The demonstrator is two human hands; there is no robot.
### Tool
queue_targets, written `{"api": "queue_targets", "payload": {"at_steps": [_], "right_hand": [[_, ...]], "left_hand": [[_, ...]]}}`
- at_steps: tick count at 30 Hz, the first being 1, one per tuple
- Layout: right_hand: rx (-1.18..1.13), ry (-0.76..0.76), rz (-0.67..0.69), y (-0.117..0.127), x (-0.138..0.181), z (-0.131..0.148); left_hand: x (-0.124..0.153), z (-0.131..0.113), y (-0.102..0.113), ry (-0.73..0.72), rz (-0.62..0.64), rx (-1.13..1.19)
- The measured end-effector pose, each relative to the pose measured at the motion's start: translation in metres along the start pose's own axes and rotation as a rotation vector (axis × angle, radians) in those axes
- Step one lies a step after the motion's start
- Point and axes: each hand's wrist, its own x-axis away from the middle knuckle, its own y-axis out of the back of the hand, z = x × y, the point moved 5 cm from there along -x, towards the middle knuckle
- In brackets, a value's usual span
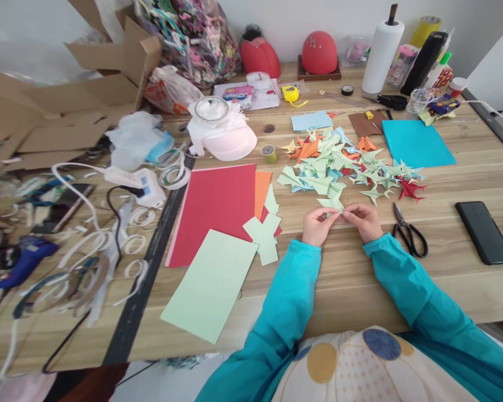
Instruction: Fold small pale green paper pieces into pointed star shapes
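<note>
My left hand (318, 225) and my right hand (364, 221) meet at the table's middle, fingertips pinched together. Between them they grip a small piece of light green folded paper (332, 203), its lower edge hidden by the fingers. Just beyond lies a heap of folded paper shapes (324, 153), mostly pale green, with some orange, blue and red. Left of my hands are cut pieces of green paper (263, 233), a large green sheet (212, 285) and red sheets (218, 212). Black-handled scissors (411, 233) rest close to my right sleeve.
A dark phone (485, 232) lies at the right. Behind the heap are a turquoise sheet (418, 143), a yellow tape measure (292, 94) and a white ribbed bottle-like object (382, 56). Paper strips, cables and a blue glue gun (27, 259) clutter the left, with cardboard boxes (79, 95) behind.
</note>
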Motion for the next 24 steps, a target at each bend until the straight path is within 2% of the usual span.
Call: {"api": "queue_targets", "payload": {"at_steps": [11,19,24], "right_hand": [[-0.024,-0.031,0.012,-0.0007,-0.0004,-0.0018],[-0.008,-0.039,0.013,0.0011,-0.0008,-0.0076],[-0.010,-0.036,-0.006,0.0027,-0.0010,-0.0085]], "left_hand": [[0.0004,0.0009,0.0036,-0.090,-0.018,-0.176],[-0.0006,0.0034,0.0028,-0.074,-0.015,-0.138],[0.0002,0.0009,-0.0009,-0.015,0.006,-0.029]]}}
